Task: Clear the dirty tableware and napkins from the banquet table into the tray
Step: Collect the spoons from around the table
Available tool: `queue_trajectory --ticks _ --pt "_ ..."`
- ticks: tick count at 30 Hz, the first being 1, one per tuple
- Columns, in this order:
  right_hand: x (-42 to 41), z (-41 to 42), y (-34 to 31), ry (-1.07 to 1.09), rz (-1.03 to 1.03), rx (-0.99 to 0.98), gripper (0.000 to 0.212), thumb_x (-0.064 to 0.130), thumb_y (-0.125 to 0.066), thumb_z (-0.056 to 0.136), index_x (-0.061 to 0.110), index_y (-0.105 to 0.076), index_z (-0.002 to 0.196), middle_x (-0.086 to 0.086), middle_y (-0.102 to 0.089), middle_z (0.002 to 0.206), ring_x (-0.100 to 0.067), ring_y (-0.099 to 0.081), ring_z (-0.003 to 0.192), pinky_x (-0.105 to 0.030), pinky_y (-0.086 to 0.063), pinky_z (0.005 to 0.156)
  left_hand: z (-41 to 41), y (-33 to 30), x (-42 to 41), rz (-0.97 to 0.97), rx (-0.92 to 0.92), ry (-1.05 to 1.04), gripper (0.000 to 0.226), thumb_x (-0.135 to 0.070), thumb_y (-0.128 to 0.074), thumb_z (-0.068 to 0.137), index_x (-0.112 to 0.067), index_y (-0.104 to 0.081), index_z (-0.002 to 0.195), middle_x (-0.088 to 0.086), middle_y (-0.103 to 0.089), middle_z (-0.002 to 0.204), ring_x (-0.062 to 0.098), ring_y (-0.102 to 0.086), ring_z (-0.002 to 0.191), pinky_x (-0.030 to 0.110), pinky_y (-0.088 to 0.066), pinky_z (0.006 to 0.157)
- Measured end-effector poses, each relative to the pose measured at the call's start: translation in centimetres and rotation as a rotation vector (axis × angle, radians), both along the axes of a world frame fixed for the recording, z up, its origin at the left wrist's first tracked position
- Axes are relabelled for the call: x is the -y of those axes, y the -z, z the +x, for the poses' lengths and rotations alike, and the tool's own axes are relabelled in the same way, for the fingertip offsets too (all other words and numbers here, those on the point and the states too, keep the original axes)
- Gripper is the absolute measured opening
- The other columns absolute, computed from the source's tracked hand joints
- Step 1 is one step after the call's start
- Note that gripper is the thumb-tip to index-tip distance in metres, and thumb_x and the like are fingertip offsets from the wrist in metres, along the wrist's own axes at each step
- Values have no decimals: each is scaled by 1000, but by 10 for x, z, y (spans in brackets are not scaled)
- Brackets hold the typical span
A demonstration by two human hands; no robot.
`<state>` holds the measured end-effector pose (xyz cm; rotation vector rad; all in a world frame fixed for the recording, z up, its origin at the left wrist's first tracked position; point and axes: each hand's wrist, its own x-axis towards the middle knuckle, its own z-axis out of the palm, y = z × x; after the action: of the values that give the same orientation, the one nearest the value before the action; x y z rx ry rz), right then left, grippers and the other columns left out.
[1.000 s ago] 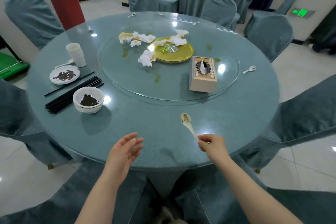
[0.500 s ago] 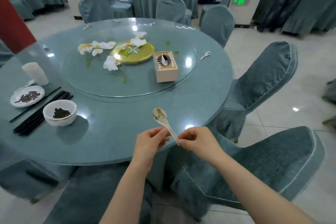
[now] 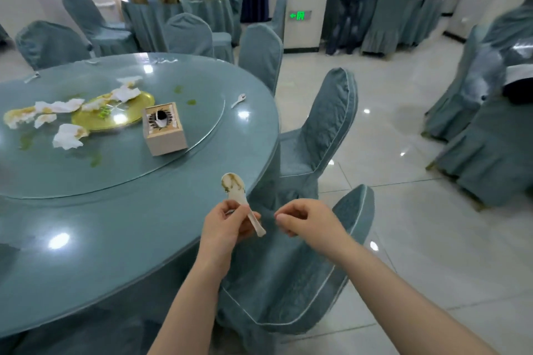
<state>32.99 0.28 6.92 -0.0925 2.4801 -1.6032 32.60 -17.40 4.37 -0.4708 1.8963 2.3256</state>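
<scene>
Banquet hall, pale tiled floor, teal-covered chairs all round, and the round table (image 3: 121, 239) fills the left side. On its glass turntable (image 3: 161, 153) sits a tissue box (image 3: 165, 128) with a tissue poking from the top, and just beside that box a gold plate (image 3: 127, 112) with crumpled napkins (image 3: 67, 135) and green scraps on and around it. Beyond the box, a small white spoon (image 3: 238, 99) lies on the table. Nearer than the box, past the table's edge, the left hand (image 3: 227, 225) pinches the dirty spoon (image 3: 240, 199) by its handle, bowl up. Right hand (image 3: 305, 217) beside it, fingers curled, holding nothing.
</scene>
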Motion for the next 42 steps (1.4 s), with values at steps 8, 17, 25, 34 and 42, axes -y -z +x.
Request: queue_trajectory --ticks 8,17,25,34,42 --pt "-208 -23 4 155 -158 104 16 8 -58 92 16 -71 87 1 -75 79 -9 -68 70 -27 -56 71 -38 11 -174 69 14 -24 10 -13 -57 93 -8 -59 84 9 -73 78 22 -71 70 37 -57 72" --pt "-376 -83 26 304 -272 189 15 10 -57 92 15 -71 92 -3 -75 86 -16 -69 76 -26 -53 71 -106 17 -281 7 59 -54 4 -8 -58 91 -10 -61 88 9 -74 79 17 -69 62 24 -54 53" --pt "-439 -221 26 253 -261 189 15 11 -57 92 16 -71 91 -1 -75 86 -13 -69 74 -27 -52 72 -235 22 -323 64 -22 -200 8 -10 -56 93 -14 -57 87 3 -74 73 10 -67 59 17 -52 50" --pt "-469 -411 -13 131 -255 153 15 11 -56 93 15 -70 94 -1 -75 87 -13 -68 76 -26 -51 71 -394 -3 -356 143 -98 -375 13 -12 -55 94 -19 -59 84 0 -72 71 8 -67 61 15 -51 51" --pt "-454 -574 -13 -116 -262 206 14 11 -55 94 13 -68 98 -3 -75 92 -15 -69 79 -29 -53 75 -487 -1 -367 51 -86 -512 12 -12 -54 95 -16 -58 85 3 -73 72 11 -68 59 17 -51 48"
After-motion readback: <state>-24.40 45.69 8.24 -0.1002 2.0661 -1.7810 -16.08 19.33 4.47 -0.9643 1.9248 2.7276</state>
